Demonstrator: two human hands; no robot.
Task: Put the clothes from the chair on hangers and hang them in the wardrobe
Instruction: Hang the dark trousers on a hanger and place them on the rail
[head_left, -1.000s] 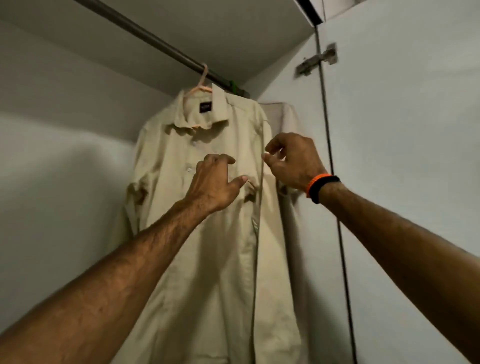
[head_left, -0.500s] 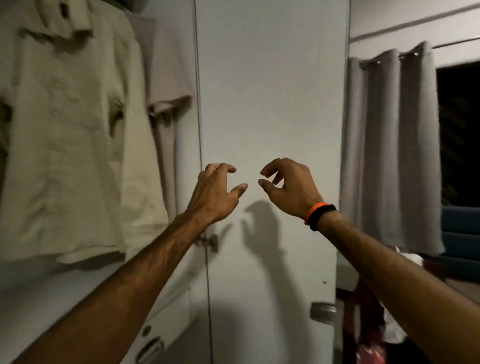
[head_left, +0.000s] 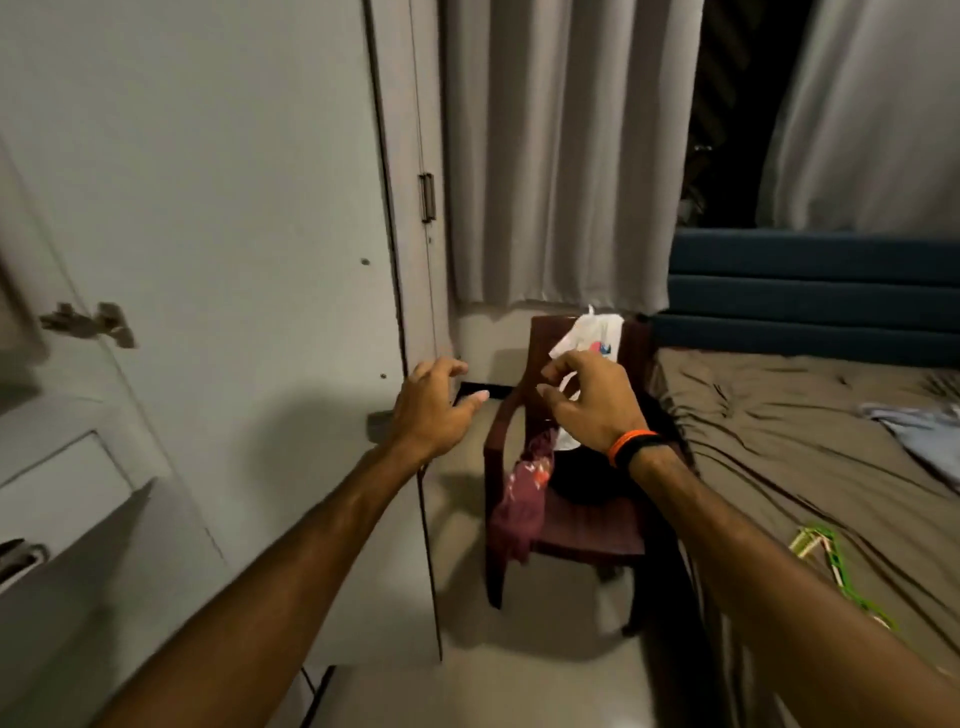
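A dark brown plastic chair (head_left: 587, 530) stands on the floor between the wardrobe and the bed. A maroon patterned garment (head_left: 522, 499) hangs over its left armrest, a white printed garment (head_left: 592, 338) is draped on its backrest, and a black garment (head_left: 582, 478) lies on the seat. My left hand (head_left: 431, 410) and my right hand (head_left: 592, 405) hover in the air in front of the chair, fingers loosely curled, holding nothing. The right wrist wears an orange and black band. Green and cream hangers (head_left: 831, 566) lie on the bed.
The open wardrobe door (head_left: 218, 260) fills the left, with a drawer (head_left: 62, 493) at the lower left. A bed with a brown sheet (head_left: 805, 457) is at the right, with a light blue cloth (head_left: 924, 431) on it. Grey curtains (head_left: 561, 156) hang behind the chair.
My view swung from the beige shirt hanging in the wardrobe, past the door, down to the chair and bed. Both hands came off the shirt and stay raised, holding nothing.
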